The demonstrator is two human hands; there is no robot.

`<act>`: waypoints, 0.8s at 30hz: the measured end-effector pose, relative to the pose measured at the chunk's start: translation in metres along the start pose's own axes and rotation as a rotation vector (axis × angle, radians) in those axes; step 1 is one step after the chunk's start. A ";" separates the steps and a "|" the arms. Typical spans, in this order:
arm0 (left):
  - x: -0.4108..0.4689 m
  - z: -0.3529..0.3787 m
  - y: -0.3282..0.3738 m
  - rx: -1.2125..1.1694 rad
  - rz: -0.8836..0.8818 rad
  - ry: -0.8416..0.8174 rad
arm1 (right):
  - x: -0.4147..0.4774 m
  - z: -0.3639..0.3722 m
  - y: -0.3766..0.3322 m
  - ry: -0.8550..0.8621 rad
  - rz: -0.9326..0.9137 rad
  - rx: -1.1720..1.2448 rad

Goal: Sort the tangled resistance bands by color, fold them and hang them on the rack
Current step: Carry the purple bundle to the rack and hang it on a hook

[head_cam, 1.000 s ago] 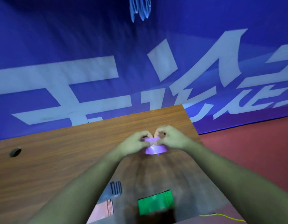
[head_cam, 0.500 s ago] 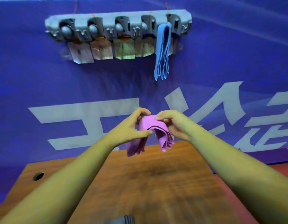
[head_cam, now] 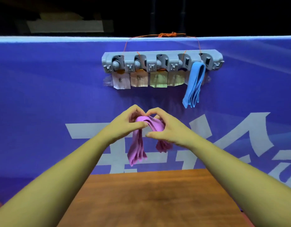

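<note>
Purple bands [head_cam: 137,147]: a folded bundle of flat loops, humped over between both hands in the air, above the far edge of the tabletop [head_cam: 149,202] and below the rack [head_cam: 162,54]. Two tails hang down — the longer on the left, the shorter on the right.
Handling: by the look of them light, thin, limp and rubbery. The layers would likely slide and fan apart if the pinch slackens; nothing here seems breakable.
Where to hold: at the crest of the fold, with every layer pinched together so the bend stays tidy for a hook.
Left hand [head_cam: 125,125]: fingers [head_cam: 133,108] curled over the left side of the crest, thumb pressed across the front.
Right hand [head_cam: 167,128]: fingers [head_cam: 156,110] curled over the right side, thumb beneath — gripping the bundle.
Rack: grey, hung by orange string [head_cam: 167,34] on a blue banner [head_cam: 43,95]. Paper tags [head_cam: 139,80] sit beneath it, their writing too blurred to read.
Blue bands [head_cam: 194,84]: folded, hanging from a hook near the rack's right end.
Free hooks: several to the left of the blue bands look unused.
</note>
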State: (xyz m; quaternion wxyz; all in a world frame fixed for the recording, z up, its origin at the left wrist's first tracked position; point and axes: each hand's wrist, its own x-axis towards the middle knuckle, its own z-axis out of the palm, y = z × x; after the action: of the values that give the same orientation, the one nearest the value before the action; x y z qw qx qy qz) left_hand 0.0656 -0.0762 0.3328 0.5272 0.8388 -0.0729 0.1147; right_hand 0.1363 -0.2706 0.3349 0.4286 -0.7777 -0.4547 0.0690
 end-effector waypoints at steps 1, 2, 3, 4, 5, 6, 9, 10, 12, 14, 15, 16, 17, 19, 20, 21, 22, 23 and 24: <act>-0.002 -0.009 0.003 0.019 0.002 0.006 | 0.006 0.004 -0.006 0.030 -0.037 -0.028; -0.004 -0.018 0.005 0.037 0.003 0.017 | 0.011 0.007 -0.010 0.066 -0.064 -0.033; -0.005 -0.026 0.007 0.058 0.007 0.029 | 0.018 0.009 -0.014 0.103 -0.077 -0.025; -0.007 -0.034 0.009 0.085 0.013 0.036 | 0.024 0.011 -0.018 0.134 -0.083 -0.010; -0.008 -0.041 0.010 0.131 0.019 0.037 | 0.030 0.013 -0.021 0.159 -0.086 0.004; -0.010 -0.046 0.010 0.201 0.027 0.033 | 0.036 0.015 -0.024 0.176 -0.085 0.020; -0.013 -0.059 0.011 0.409 0.056 0.036 | 0.050 0.021 -0.033 0.191 -0.107 0.044; -0.013 -0.064 0.011 0.419 0.062 0.048 | 0.054 0.023 -0.035 0.194 -0.116 0.046; -0.014 -0.074 0.012 0.389 0.052 0.068 | 0.061 0.026 -0.037 0.207 -0.120 0.066; -0.016 -0.083 0.011 0.361 0.039 0.078 | 0.067 0.029 -0.038 0.225 -0.120 0.081; -0.016 -0.087 0.010 0.372 0.040 0.082 | 0.069 0.030 -0.038 0.232 -0.125 0.082; -0.016 -0.090 0.010 0.395 0.047 0.081 | 0.072 0.031 -0.039 0.238 -0.131 0.082; -0.016 -0.093 0.010 0.417 0.058 0.082 | 0.076 0.032 -0.040 0.244 -0.136 0.083; -0.012 -0.102 0.014 0.410 0.088 0.115 | 0.085 0.033 -0.044 0.266 -0.145 0.097; -0.009 -0.109 0.017 0.380 0.104 0.149 | 0.090 0.033 -0.047 0.285 -0.152 0.111; -0.005 -0.117 0.020 0.340 0.123 0.185 | 0.097 0.032 -0.051 0.308 -0.163 0.128; -0.001 -0.125 0.024 0.303 0.147 0.216 | 0.104 0.031 -0.057 0.330 -0.181 0.150; 0.003 -0.133 0.028 0.279 0.174 0.239 | 0.112 0.030 -0.063 0.351 -0.201 0.177; 0.008 -0.140 0.032 0.270 0.201 0.260 | 0.119 0.028 -0.071 0.368 -0.220 0.207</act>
State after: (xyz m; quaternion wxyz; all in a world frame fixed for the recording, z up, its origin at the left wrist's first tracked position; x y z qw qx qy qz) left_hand 0.0491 0.0363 0.4215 0.4011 0.8684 -0.0713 0.2827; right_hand 0.1451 -0.1466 0.4023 0.5867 -0.6748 -0.4414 -0.0747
